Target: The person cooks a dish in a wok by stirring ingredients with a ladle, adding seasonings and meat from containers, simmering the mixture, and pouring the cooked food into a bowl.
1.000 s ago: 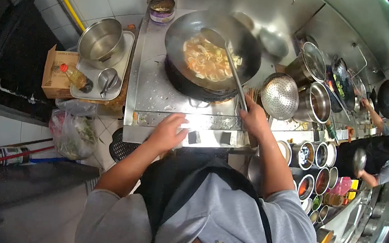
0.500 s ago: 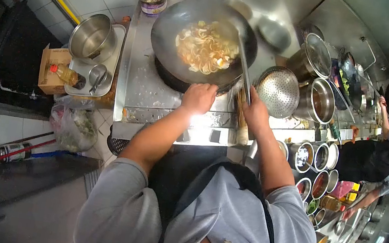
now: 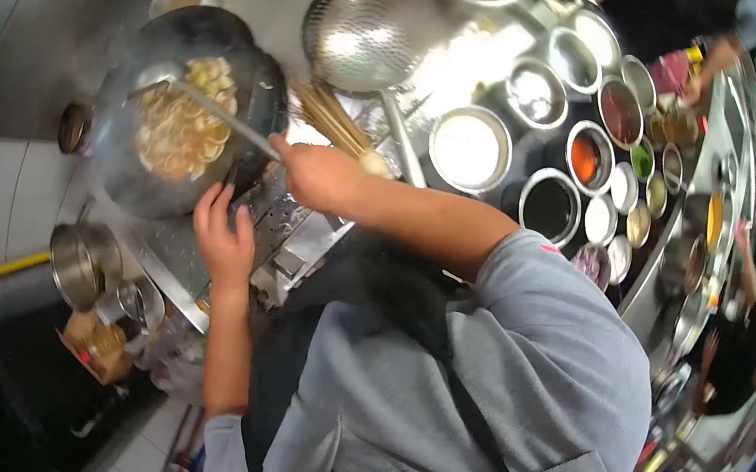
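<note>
From my feed: right hand (image 3: 314, 176) clamped round the handle of a ladle (image 3: 220, 115); left hand (image 3: 226, 241), fingers spread, at the rim of a wok (image 3: 121, 178), contact unclear to me. Ladle's bowl in wok, by sliced food (image 3: 183, 137). Stick brush (image 3: 329, 117), perforated strainer (image 3: 359, 33) beside wok.

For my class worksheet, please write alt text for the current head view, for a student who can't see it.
A person's right hand holds a long-handled ladle in a wok of pale sliced food, the left hand by the wok's rim. A perforated strainer, a stick brush and metal containers are to the right.
</note>
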`<state>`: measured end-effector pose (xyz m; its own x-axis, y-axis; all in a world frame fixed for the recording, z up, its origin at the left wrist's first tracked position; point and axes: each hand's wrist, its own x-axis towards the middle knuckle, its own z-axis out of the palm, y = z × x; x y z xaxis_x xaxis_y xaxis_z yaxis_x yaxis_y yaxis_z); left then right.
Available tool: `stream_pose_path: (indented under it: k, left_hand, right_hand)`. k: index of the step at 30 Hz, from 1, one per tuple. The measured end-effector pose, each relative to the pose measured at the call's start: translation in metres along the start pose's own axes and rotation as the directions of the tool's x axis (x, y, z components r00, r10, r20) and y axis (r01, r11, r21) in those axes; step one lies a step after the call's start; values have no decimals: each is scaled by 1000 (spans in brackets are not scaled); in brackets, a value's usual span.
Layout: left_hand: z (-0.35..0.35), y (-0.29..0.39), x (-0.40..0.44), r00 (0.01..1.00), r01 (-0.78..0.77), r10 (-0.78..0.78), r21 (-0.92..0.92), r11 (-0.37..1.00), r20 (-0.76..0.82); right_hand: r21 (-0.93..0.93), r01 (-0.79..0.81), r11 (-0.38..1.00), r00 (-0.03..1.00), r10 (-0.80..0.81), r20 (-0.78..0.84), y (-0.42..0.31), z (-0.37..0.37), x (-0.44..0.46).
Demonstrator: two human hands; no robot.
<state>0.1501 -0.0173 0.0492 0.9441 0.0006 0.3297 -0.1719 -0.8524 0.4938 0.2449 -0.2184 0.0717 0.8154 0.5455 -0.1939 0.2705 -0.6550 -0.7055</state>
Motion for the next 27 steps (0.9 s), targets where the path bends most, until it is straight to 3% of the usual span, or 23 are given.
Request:
stream_pose_path:
  k: [2, 5, 6, 8, 13, 15, 17, 20, 22, 23, 26, 27]
  left_hand:
    - [-8, 12, -15, 992, 2, -2, -5, 1000, -128]
    - [-10, 7, -45, 985, -80, 61, -109, 991, -162]
    - [-12, 5, -53, 985, -94, 75, -119, 988, -157]
    - [-18, 0, -69, 993, -114, 113, -177, 978, -14]
    - [-46, -13, -98, 979, -203, 206, -156, 967, 3]
    - [-49, -26, -122, 999, -48, 38, -384, 922, -34]
    - [-61, -35, -144, 999, -46, 48, -323, 945, 0]
    - [-69, -50, -173, 996, -47, 62, -221, 974, 62]
    - [-73, -59, -191, 996, -42, 54, -171, 984, 68]
    - [-77, -61, -195, 996, -9, 25, -191, 982, 81]
    - [-82, -81, -212, 990, 139, -133, -265, 954, 43]
    - [-88, -79, -212, 994, 109, -112, -206, 972, -1]
  right_hand:
    - [40, 54, 998, 994, -50, -93, 4, 9, -21]
    - [91, 117, 989, 976, -97, -197, 7, 24, -43]
    - [89, 106, 990, 974, -86, -210, 3, 28, -46]
    - [116, -93, 989, 992, 102, -69, -7, 33, -46]
    - [-40, -130, 991, 979, 122, -162, -38, 45, -77]
    - [-37, -110, 993, 979, 101, -179, -47, 57, -89]
    - [-26, -88, 996, 977, 81, -199, -54, 74, -98]
    - [41, -74, 996, 971, 81, -224, -63, 90, -108]
    - [279, -17, 960, 955, 98, -280, -76, 82, -115]
    - [314, 85, 946, 922, 45, -384, -70, 83, -111]
    - [477, -155, 865, 930, 290, -224, -76, 34, -89]
    - [484, -103, 869, 921, 267, -283, -75, 14, -82]
